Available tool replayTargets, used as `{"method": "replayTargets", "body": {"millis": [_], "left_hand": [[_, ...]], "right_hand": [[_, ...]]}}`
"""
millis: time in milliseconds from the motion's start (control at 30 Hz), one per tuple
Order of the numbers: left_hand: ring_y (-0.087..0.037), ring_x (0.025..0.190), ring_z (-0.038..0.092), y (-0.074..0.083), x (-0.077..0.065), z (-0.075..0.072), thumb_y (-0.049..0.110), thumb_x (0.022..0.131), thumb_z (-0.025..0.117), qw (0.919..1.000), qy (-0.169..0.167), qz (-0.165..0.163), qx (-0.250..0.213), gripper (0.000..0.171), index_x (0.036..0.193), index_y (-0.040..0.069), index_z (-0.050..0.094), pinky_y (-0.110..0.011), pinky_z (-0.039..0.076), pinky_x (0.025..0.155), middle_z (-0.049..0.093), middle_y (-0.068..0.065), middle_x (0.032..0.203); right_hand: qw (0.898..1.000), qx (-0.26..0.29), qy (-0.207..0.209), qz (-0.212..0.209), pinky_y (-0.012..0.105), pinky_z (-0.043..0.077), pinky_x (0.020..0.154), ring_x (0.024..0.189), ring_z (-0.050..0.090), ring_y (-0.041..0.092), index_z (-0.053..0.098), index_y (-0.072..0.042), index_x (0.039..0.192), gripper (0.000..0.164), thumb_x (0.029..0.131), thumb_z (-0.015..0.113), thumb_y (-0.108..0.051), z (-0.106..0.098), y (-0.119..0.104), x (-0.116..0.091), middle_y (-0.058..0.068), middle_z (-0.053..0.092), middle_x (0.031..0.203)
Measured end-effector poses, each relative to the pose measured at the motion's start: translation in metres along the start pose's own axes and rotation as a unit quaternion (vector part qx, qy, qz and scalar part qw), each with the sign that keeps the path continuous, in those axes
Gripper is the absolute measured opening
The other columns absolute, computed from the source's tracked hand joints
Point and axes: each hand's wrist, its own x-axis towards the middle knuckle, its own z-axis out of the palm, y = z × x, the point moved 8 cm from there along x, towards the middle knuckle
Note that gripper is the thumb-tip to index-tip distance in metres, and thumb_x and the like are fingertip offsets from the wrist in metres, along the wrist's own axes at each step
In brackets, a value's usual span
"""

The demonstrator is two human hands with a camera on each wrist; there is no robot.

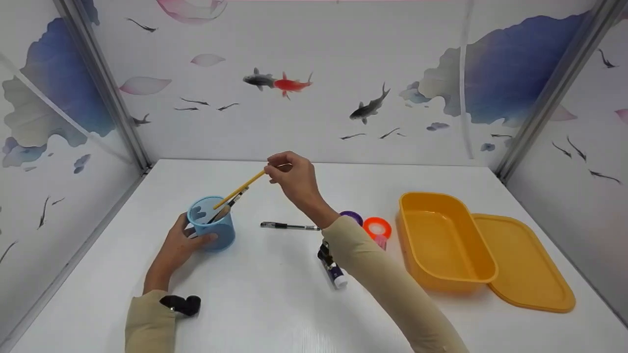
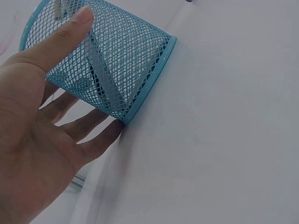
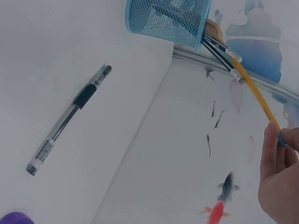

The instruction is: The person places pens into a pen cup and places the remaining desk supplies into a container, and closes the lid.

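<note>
My left hand holds a light-blue mesh pen holder, thumb on one side and fingers on the other. My right hand pinches the upper end of a slim yellow stick, which bears small lettering and a blue end in the right wrist view. Its lower end reaches into the holder's mouth, at a slant. Dark pencils with white ends and a tan wooden piece lean out of the holder beside it. A black-gripped pen lies on the table below my right hand.
At the right stands an orange-yellow tub, with its flat lid beside it. An orange tape roll, a purple roll and a dark tube with a white cap lie around my right forearm. Printed panels enclose the table.
</note>
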Motion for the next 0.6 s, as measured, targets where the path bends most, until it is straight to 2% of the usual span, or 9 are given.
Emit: {"method": "replayTargets", "body": {"millis": [133,400,600], "left_hand": [[-0.047,0.152,0.023,-0.002,0.0,0.001,0.037,0.087,0.077,1.0,0.001,-0.005,-0.001,0.103,0.16,0.009,0.01,-0.059,0.031,0.121,0.019,-0.019,0.166],[-0.046,0.152,0.023,-0.002,0.0,0.001,0.043,0.086,0.078,1.0,-0.003,-0.005,0.0,0.108,0.16,0.009,0.008,-0.059,0.03,0.122,0.019,-0.019,0.166],[-0.046,0.152,0.022,-0.001,0.0,0.0,0.042,0.085,0.078,1.0,-0.005,-0.006,0.002,0.108,0.161,0.009,0.008,-0.059,0.029,0.122,0.017,-0.019,0.167]], "right_hand": [[1.0,-0.012,0.001,-0.007,0.024,0.062,0.08,0.097,0.073,0.019,0.069,-0.004,0.112,0.019,0.094,0.069,-0.01,0.005,-0.002,0.001,0.013,0.069,0.11],[0.999,-0.046,-0.016,0.007,0.02,0.061,0.082,0.098,0.074,0.016,0.071,-0.003,0.115,0.021,0.096,0.067,-0.01,0.018,0.007,-0.002,0.013,0.07,0.114],[0.996,-0.082,-0.024,0.015,0.019,0.061,0.082,0.094,0.075,0.016,0.073,-0.006,0.116,0.023,0.096,0.067,-0.014,0.03,0.012,-0.003,0.011,0.07,0.116]]}}
